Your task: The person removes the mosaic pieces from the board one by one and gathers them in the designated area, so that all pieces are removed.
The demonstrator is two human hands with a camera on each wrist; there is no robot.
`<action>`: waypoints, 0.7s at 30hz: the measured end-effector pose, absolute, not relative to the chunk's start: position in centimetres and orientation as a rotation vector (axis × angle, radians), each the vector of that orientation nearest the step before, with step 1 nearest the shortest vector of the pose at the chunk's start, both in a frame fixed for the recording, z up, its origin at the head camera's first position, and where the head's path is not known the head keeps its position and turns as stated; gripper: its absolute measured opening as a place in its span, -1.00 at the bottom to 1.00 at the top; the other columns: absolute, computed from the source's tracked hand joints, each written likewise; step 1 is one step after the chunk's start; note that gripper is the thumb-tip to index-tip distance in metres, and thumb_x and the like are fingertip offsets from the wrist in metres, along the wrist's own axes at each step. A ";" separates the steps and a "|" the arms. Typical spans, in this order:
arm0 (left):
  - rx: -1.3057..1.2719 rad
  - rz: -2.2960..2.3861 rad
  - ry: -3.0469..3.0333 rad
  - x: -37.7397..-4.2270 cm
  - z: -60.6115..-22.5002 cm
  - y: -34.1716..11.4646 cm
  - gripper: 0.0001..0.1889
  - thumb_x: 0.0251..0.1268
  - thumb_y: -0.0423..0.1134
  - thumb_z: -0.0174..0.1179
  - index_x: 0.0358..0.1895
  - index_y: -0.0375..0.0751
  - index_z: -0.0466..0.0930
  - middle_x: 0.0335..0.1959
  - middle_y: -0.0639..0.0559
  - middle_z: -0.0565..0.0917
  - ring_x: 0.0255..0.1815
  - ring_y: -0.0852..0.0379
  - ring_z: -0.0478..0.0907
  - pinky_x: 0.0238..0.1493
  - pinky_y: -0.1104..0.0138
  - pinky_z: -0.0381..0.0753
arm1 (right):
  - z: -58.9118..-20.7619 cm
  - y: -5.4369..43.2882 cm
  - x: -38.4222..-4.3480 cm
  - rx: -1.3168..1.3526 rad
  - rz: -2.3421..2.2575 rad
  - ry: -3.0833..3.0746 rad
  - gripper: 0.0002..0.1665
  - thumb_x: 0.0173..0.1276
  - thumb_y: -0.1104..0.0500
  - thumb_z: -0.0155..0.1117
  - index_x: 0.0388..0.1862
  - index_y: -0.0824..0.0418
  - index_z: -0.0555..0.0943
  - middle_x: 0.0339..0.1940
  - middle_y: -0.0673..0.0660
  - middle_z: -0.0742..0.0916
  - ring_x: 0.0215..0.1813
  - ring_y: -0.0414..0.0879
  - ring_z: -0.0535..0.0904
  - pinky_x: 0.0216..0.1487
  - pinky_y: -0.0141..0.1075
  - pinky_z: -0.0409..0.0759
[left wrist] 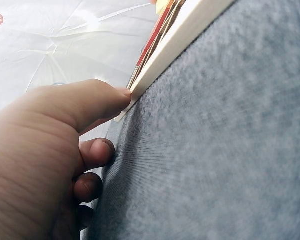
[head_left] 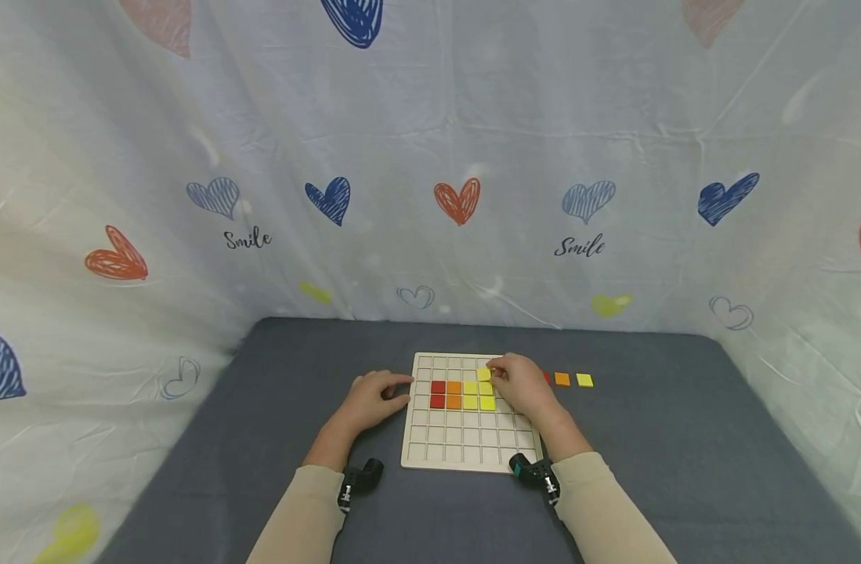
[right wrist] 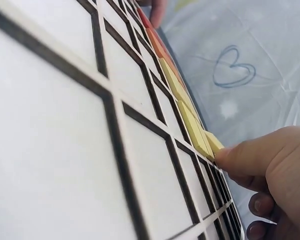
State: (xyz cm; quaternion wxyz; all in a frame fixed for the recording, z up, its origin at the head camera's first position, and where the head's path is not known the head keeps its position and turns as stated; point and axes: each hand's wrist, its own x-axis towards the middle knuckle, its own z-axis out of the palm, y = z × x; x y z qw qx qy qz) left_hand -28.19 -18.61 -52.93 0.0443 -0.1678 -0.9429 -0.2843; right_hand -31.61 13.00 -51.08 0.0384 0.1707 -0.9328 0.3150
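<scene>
A wooden grid board (head_left: 430, 454) lies on the table, with two short rows of red (head_left: 438, 402), orange (head_left: 454, 402) and yellow (head_left: 470, 402) square tiles in its cells. Thumb and fingertip of my right hand (head_left: 525, 388) pinch a yellow tile (head_left: 483, 374) just behind the right end of these rows. In the right wrist view, a corner of that tile (right wrist: 213, 141) shows at the fingertips; the rest is hidden. My left hand (head_left: 365, 403) is at the board's left edge. The left wrist view shows its thumb touching the pale board rim (left wrist: 162, 62), other fingers bent below.
To the right of the board, a red tile (head_left: 546, 377), partly behind the right hand, an orange tile (head_left: 562, 379) and a yellow tile (head_left: 584, 380) lie in a line on the grey tabletop (head_left: 656, 439). A white curtain (head_left: 388, 258) with printed hearts hangs behind.
</scene>
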 end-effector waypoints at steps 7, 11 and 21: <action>-0.503 -0.885 -2.881 -28.1 -52.9 -18.6 -0.62 0.36 -0.10 0.40 0.22 0.07 0.73 -0.51 0.18 0.38 -0.44 0.17 0.28 -0.15 0.11 0.15 | -50.2 13.6 -31.4 0.490 1.207 -2.813 -0.68 0.46 0.19 0.36 0.15 0.19 0.72 -0.21 0.00 0.63 -0.40 -0.02 0.44 -0.36 -0.14 0.45; -0.507 -0.877 -2.884 -28.1 -52.8 -18.6 -0.62 0.36 -0.10 0.40 0.22 0.08 0.72 -0.51 0.18 0.38 -0.44 0.17 0.28 -0.15 0.11 0.15 | -49.7 14.4 -31.6 0.499 1.325 -2.741 -0.69 0.47 0.19 0.36 0.15 0.17 0.72 -0.22 0.01 0.62 0.02 0.12 0.61 0.09 0.08 0.57; -0.514 -0.877 -2.875 -28.1 -53.0 -18.7 -0.63 0.38 -0.10 0.39 0.22 0.08 0.72 -0.50 0.19 0.37 -0.42 0.17 0.28 -0.14 0.10 0.15 | -48.2 17.7 -32.0 0.482 1.394 -2.709 -0.68 0.48 0.20 0.36 0.15 0.25 0.69 -0.19 0.09 0.62 -0.06 0.08 0.50 -0.10 -0.03 0.46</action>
